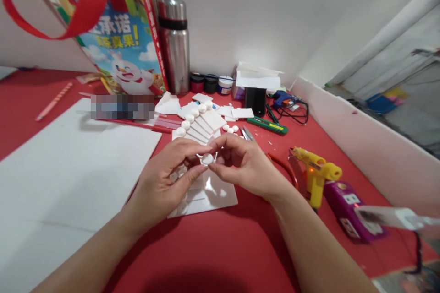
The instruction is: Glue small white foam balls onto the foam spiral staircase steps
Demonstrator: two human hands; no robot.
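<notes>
Between the fingertips of both hands is a small white round piece (207, 159), with thin white bits sticking out at its sides. My left hand (172, 174) pinches it from the left with thumb and index finger. From the right, my right hand (240, 160) grips it with thumb and index finger. Under the hands lies a white sheet (220, 197), with several clear round pieces (174, 176) partly hidden behind my left fingers. Just beyond, white strips (202, 126) are fanned out, each with a white round blob (185, 125) at its end.
A yellow glue gun (314, 169) stands at the right beside a purple box (350, 210). Orange-handled scissors (283, 167) and a green cutter (268, 125) lie nearer. Behind are a steel flask (174, 50), paint jars (211, 83) and a printed bag (120, 32). A white board (68, 183) covers the left.
</notes>
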